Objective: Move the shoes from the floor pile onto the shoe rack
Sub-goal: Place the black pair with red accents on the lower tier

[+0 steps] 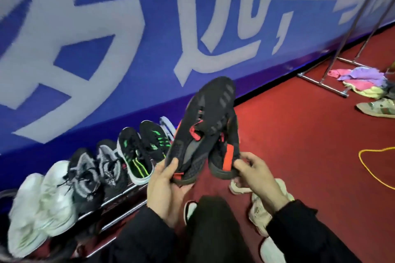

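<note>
I hold a pair of black shoes with red accents in the air, toes pointing up and away. My left hand (165, 186) grips the heel of the left black shoe (203, 117). With its fingers pinching the red heel tab, my right hand (254, 175) holds the right black shoe (224, 153), which is partly hidden behind the first. The shoe rack (119, 198) runs along the blue wall at the left. It carries white shoes (42, 203), grey-black shoes (94, 173) and black shoes with green stripes (141, 151). Beige shoes (260, 209) lie on the red floor below my right hand.
A blue wall banner (149, 38) with large white characters stands behind the rack. A metal stand (322, 83) and a heap of coloured cloths (361, 79) are at the right. A yellow cable (372, 168) loops on the floor. Another person's shoe (376, 107) is at the far right.
</note>
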